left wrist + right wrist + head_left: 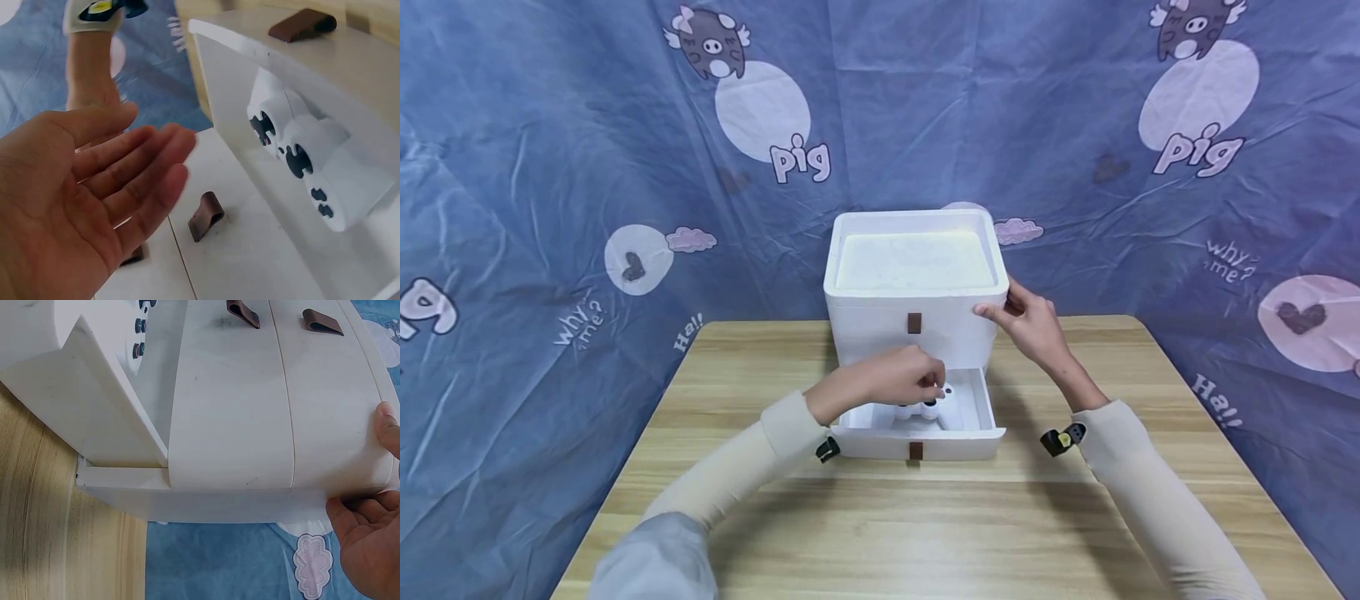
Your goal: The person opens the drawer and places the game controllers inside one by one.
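A white drawer cabinet [880, 329] stands on the table, its bottom drawer [917, 447] pulled out towards me. Inside lies a white game controller [325, 162] with black sticks and buttons, partly hidden by my left hand in the head view. That left hand [898, 377] hangs over the drawer. In the left wrist view its fingers are loosely bent, with nothing between them and the controller apart from it. My right hand [1032, 327] grips the cabinet's upper right corner, thumb [386, 428] on the front face and the other fingers against the side.
Brown pull tabs [914, 323] mark the drawer fronts. The cabinet top [917, 260] is a shallow tray with a raised rim. Wooden table [917, 525] surrounds the cabinet, and a blue patterned cloth [910, 108] hangs behind it and on both sides.
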`<state>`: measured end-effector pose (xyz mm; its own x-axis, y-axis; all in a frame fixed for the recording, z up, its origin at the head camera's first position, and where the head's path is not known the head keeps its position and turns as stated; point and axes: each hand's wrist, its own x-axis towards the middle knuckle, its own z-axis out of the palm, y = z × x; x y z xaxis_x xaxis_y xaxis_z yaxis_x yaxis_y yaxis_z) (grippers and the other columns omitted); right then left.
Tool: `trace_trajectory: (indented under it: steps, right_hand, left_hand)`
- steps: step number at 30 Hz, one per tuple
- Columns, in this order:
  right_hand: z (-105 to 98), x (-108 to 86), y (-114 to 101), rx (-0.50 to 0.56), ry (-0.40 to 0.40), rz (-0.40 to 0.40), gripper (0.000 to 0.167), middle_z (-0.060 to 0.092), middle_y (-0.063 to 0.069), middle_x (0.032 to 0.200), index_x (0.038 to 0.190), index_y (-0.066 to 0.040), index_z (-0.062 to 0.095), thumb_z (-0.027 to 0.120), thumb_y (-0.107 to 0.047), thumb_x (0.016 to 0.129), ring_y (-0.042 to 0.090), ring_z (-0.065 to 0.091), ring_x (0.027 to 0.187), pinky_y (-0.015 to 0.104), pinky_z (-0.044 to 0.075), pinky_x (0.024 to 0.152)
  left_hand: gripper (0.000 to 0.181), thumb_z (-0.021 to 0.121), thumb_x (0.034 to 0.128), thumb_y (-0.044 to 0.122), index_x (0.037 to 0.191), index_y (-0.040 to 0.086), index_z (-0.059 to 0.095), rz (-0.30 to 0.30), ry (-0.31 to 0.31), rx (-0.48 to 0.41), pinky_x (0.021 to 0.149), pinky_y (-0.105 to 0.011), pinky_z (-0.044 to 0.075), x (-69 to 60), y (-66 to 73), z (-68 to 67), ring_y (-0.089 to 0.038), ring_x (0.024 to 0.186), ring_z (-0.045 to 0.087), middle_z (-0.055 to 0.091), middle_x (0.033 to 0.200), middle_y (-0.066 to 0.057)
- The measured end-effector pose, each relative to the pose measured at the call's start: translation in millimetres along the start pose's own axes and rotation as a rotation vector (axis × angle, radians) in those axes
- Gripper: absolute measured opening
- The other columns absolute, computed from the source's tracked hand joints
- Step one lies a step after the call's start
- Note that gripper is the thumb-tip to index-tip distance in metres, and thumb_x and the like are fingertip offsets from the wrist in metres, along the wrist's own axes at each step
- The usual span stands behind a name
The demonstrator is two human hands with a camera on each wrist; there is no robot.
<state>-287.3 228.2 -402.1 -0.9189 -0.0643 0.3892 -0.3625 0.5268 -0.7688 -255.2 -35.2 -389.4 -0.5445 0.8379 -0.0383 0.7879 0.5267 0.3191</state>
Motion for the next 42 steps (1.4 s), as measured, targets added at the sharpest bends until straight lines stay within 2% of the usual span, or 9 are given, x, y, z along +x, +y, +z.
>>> trace_trajectory:
  steps: [4,8,12,18,22,26,32,36,42]
  right_hand:
    - [1.4,-0.7,0.4,0.005,0.000,-0.001,0.084,0.056,0.021,0.156,0.166,-0.019,0.038,0.081,-0.039,0.096,0.040,0.063,0.136,0.054,0.055,0.108]
    - [1.5,-1.0,0.4,-0.002,0.004,-0.005,0.085,0.055,0.022,0.156,0.166,-0.019,0.037,0.081,-0.039,0.096,0.041,0.062,0.136,0.055,0.054,0.108]
    - [1.5,-0.5,0.3,-0.007,0.009,-0.008,0.085,0.056,0.022,0.155,0.166,-0.019,0.038,0.081,-0.039,0.096,0.041,0.063,0.135,0.055,0.055,0.108]
    - [0.6,-0.5,0.8,-0.005,0.013,-0.003,0.085,0.057,0.022,0.154,0.165,-0.019,0.038,0.081,-0.040,0.096,0.041,0.064,0.135,0.055,0.055,0.108]
    - [1.0,-1.2,1.2,0.001,0.011,0.003,0.085,0.057,0.021,0.154,0.165,-0.019,0.038,0.081,-0.041,0.096,0.041,0.063,0.135,0.055,0.055,0.108]
    - [2.1,-1.1,2.0,0.003,0.016,-0.003,0.084,0.057,0.022,0.154,0.165,-0.018,0.038,0.081,-0.039,0.096,0.041,0.063,0.134,0.055,0.055,0.107]
    - [0.8,-0.3,2.5,0.012,0.027,-0.018,0.085,0.056,0.023,0.155,0.165,-0.017,0.038,0.082,-0.037,0.096,0.042,0.063,0.135,0.054,0.055,0.107]
    - [1.0,-0.6,3.5,0.018,0.017,-0.005,0.085,0.054,0.022,0.156,0.166,-0.018,0.037,0.081,-0.039,0.096,0.041,0.061,0.137,0.054,0.054,0.108]
    - [2.3,-0.6,3.0,0.020,0.014,-0.005,0.085,0.055,0.022,0.156,0.166,-0.018,0.037,0.081,-0.039,0.096,0.042,0.062,0.137,0.054,0.055,0.107]
  left_hand:
    - [0.010,0.070,0.1034,0.017,0.098,0.012,0.077,-0.029,0.122,-0.067,0.066,-0.017,0.050,-16.4,-4.1,6.4,-0.002,0.068,0.058,0.072,0.081,0.006]
    - [0.008,0.072,0.1019,0.016,0.098,0.011,0.077,-0.057,0.220,-0.143,0.067,-0.017,0.053,-33.1,-5.4,14.9,-0.001,0.070,0.061,0.074,0.082,0.004]
    - [0.006,0.072,0.1006,0.012,0.097,0.009,0.076,-0.055,0.310,-0.237,0.067,-0.016,0.053,-46.6,-4.9,25.3,0.000,0.071,0.060,0.074,0.082,0.001]
    - [0.006,0.069,0.1001,0.004,0.097,0.002,0.074,-0.060,0.407,-0.464,0.061,-0.020,0.057,-60.8,1.1,45.6,0.000,0.066,0.061,0.074,0.079,-0.007]
    - [0.009,0.068,0.1019,0.004,0.101,-0.004,0.073,-0.105,0.410,-0.595,0.058,-0.022,0.059,-70.0,4.6,64.3,-0.002,0.062,0.065,0.074,0.075,-0.009]
    - [0.011,0.068,0.1030,0.008,0.100,-0.002,0.073,-0.168,0.409,-0.639,0.060,-0.022,0.059,-78.8,8.8,81.1,-0.006,0.062,0.068,0.074,0.074,-0.006]
    - [0.013,0.067,0.1030,0.006,0.100,-0.004,0.075,-0.212,0.371,-0.714,0.065,-0.024,0.063,-88.0,14.3,101.3,-0.020,0.070,0.075,0.077,0.081,-0.012]
    - [0.016,0.067,0.1040,0.008,0.101,-0.004,0.077,-0.264,0.353,-0.714,0.069,-0.021,0.063,-91.0,14.0,115.2,-0.018,0.074,0.077,0.079,0.085,-0.008]
    - [0.022,0.061,0.1070,0.010,0.104,-0.003,0.079,-0.328,0.367,-0.679,0.069,-0.018,0.062,-91.4,8.0,131.0,-0.018,0.077,0.077,0.080,0.088,-0.010]
